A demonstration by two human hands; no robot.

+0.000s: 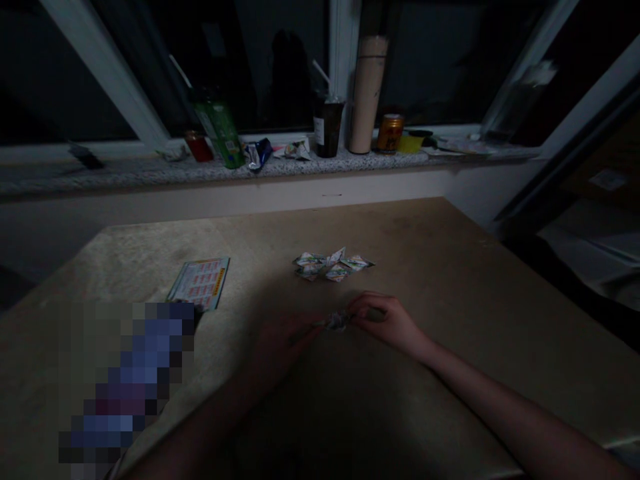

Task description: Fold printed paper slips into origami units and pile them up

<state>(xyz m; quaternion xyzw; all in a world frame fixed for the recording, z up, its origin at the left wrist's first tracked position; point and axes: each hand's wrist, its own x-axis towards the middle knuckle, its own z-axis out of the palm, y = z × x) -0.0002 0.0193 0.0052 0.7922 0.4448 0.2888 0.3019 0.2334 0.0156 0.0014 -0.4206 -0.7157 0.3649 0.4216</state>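
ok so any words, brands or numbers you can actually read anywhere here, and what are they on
None can be read.
Printed sheet on the table: red and yellow blocks, print too small.
Folded paper pieces: coloured print, blurred.
Small folded paper pinched between left hand and right hand: too dark.
Green bottle, dark cup and orange can on the sill: labels blurred.

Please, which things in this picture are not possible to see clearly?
Head view:
- Small folded paper between left hand and right hand: too dark and small to tell its shape.
- Printed sheet: text too small; its near end is covered by a pixelated patch.
- Green bottle on the windowsill: label unreadable, blurred.
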